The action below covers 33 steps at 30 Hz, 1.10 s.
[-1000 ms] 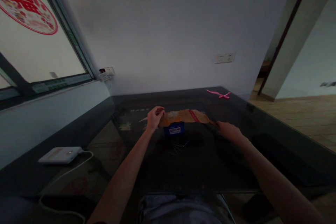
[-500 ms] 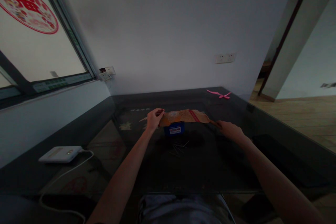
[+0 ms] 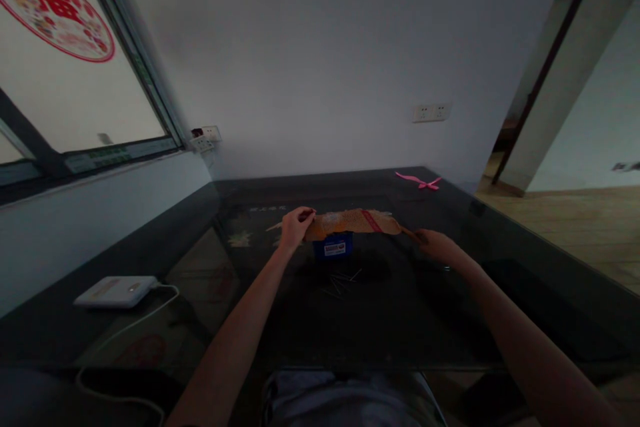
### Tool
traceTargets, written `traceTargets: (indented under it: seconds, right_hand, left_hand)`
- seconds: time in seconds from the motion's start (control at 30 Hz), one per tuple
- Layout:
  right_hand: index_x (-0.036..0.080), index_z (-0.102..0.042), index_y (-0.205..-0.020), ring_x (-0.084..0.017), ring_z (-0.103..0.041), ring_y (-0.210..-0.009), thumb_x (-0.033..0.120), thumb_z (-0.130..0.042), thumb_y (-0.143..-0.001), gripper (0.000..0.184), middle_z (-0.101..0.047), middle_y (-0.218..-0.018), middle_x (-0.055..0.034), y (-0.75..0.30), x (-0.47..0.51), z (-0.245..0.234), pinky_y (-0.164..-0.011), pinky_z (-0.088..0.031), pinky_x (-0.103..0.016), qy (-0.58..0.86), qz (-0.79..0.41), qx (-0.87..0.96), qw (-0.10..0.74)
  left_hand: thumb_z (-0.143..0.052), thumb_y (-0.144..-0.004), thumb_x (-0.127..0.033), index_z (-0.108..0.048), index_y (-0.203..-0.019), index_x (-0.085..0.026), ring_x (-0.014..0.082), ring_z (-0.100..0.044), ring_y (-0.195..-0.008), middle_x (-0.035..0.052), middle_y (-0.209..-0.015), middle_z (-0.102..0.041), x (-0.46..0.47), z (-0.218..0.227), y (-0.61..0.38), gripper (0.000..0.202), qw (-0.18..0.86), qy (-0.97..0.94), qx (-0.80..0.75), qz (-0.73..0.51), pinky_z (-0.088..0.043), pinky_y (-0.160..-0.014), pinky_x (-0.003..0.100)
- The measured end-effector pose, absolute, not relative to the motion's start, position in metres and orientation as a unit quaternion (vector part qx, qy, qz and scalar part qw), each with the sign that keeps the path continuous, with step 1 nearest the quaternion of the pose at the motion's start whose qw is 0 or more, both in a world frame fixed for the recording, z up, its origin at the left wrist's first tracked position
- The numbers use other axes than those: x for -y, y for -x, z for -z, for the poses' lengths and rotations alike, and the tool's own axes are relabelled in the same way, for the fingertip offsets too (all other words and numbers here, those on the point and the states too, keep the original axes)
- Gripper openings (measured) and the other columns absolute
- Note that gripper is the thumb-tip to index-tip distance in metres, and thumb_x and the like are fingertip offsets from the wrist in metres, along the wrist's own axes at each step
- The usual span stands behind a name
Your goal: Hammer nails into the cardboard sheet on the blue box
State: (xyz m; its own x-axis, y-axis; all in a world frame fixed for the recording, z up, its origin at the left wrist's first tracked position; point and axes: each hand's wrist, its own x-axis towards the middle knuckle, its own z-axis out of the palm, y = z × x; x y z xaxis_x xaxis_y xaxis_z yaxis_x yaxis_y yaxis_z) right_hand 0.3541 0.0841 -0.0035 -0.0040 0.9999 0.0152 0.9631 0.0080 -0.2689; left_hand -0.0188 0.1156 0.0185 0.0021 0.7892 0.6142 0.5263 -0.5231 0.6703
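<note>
A long, flat tan piece (image 3: 345, 222) with a speckled surface and a red band lies across the top of a blue box (image 3: 334, 247). Its kind is not clear. My left hand (image 3: 296, 223) is closed in a pinch at its left end, and a thin pale point sticks out past that hand. At the other end, a slim brown stick-like handle (image 3: 410, 234) runs into my right hand (image 3: 436, 245), whose fingers are wrapped round it. Several thin, shiny metal pins or sticks (image 3: 344, 278) lie loose on the tabletop in front of the box.
The dark glossy table (image 3: 370, 327) reaches back to the wall. A white power bank (image 3: 117, 291) with a cable rests at the left, a pink ribbon (image 3: 420, 181) at the back right. A dark flat object (image 3: 545, 307) lies by my right forearm.
The tan piece shows slightly more of its far edge at the right, as if tilted a little. Both hands keep their hold; the view shifts very slightly.
</note>
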Motion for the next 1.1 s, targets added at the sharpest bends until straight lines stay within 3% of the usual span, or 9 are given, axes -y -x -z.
traceTargets:
  seconds: [0.13,0.23,0.3,0.4,0.5,0.67,0.9,1.1]
  right_hand:
    - [0.011,-0.059,-0.107,-0.021,-0.059,-0.09,0.013,-0.052,-0.073,0.035,-0.064,-0.101,-0.0122,-0.358,-0.09,0.001,-0.071,-0.043,-0.025,0.683,-0.126,0.704,0.148]
    - [0.011,-0.055,-0.109,-0.015,-0.059,-0.066,0.021,-0.045,-0.079,0.033,-0.062,-0.079,-0.0067,-0.357,-0.087,-0.002,-0.054,-0.042,-0.022,0.679,-0.161,0.69,0.192]
    - [0.011,-0.053,-0.107,-0.011,-0.05,-0.049,0.026,-0.042,-0.081,0.032,-0.054,-0.064,-0.0002,-0.354,-0.082,-0.006,-0.043,-0.037,-0.021,0.666,-0.228,0.659,0.266]
    - [0.013,-0.05,-0.104,-0.007,-0.037,-0.038,0.031,-0.046,-0.079,0.031,-0.04,-0.055,0.0064,-0.349,-0.074,-0.018,-0.036,-0.029,-0.019,0.611,-0.333,0.612,0.376]
    - [0.015,-0.046,-0.106,-0.006,-0.033,-0.036,0.034,-0.05,-0.077,0.035,-0.035,-0.054,0.0084,-0.339,-0.068,-0.035,-0.034,-0.027,-0.019,0.57,-0.356,0.621,0.404]
    - [0.016,-0.045,-0.105,-0.007,-0.04,-0.036,0.033,-0.044,-0.081,0.03,-0.042,-0.056,0.0064,-0.315,-0.061,-0.069,-0.033,-0.032,-0.019,0.555,-0.372,0.642,0.376]
    - [0.016,-0.048,-0.1,-0.006,-0.041,-0.033,0.031,-0.043,-0.084,0.022,-0.043,-0.058,0.0054,-0.272,-0.043,-0.113,-0.029,-0.035,-0.019,0.505,-0.377,0.731,0.26]
    - [0.017,-0.045,-0.083,-0.005,-0.042,-0.034,0.03,-0.044,-0.085,0.013,-0.047,-0.06,0.0034,-0.236,-0.019,-0.146,-0.029,-0.035,-0.018,0.478,-0.34,0.78,0.218]
  left_hand:
    - [-0.059,-0.075,-0.022,-0.065,-0.081,-0.015,0.0156,-0.065,-0.071,0.0049,-0.08,-0.069,-0.113,-0.02,0.017,0.011,0.119,-0.693,-0.484,-0.521,-0.052,-0.068,0.026]
    - [-0.059,-0.075,-0.022,-0.065,-0.081,-0.015,0.0152,-0.065,-0.071,0.0044,-0.08,-0.069,-0.113,-0.02,0.017,0.01,0.114,-0.695,-0.483,-0.521,-0.052,-0.068,0.026]
    - [-0.059,-0.075,-0.021,-0.065,-0.081,-0.016,0.015,-0.065,-0.071,0.0039,-0.08,-0.069,-0.113,-0.019,0.017,0.01,0.106,-0.695,-0.485,-0.52,-0.052,-0.069,0.026]
    - [-0.058,-0.076,-0.021,-0.065,-0.081,-0.016,0.0151,-0.065,-0.071,0.004,-0.08,-0.069,-0.114,-0.017,0.018,0.01,0.102,-0.695,-0.487,-0.519,-0.052,-0.069,0.026]
    - [-0.058,-0.076,-0.021,-0.065,-0.081,-0.016,0.0155,-0.065,-0.072,0.0043,-0.08,-0.069,-0.115,-0.015,0.018,0.01,0.104,-0.694,-0.486,-0.52,-0.052,-0.069,0.027]
    - [-0.058,-0.076,-0.022,-0.065,-0.082,-0.017,0.0158,-0.065,-0.073,0.0039,-0.081,-0.069,-0.115,-0.014,0.018,0.01,0.106,-0.694,-0.482,-0.524,-0.052,-0.069,0.028]
    - [-0.057,-0.077,-0.022,-0.065,-0.082,-0.017,0.0153,-0.064,-0.071,0.0034,-0.078,-0.069,-0.115,-0.014,0.019,0.01,0.109,-0.696,-0.483,-0.52,-0.051,-0.069,0.026]
    - [-0.058,-0.077,-0.022,-0.065,-0.082,-0.017,0.0159,-0.064,-0.072,0.0032,-0.079,-0.068,-0.115,-0.012,0.018,0.01,0.105,-0.693,-0.485,-0.523,-0.05,-0.069,0.027]
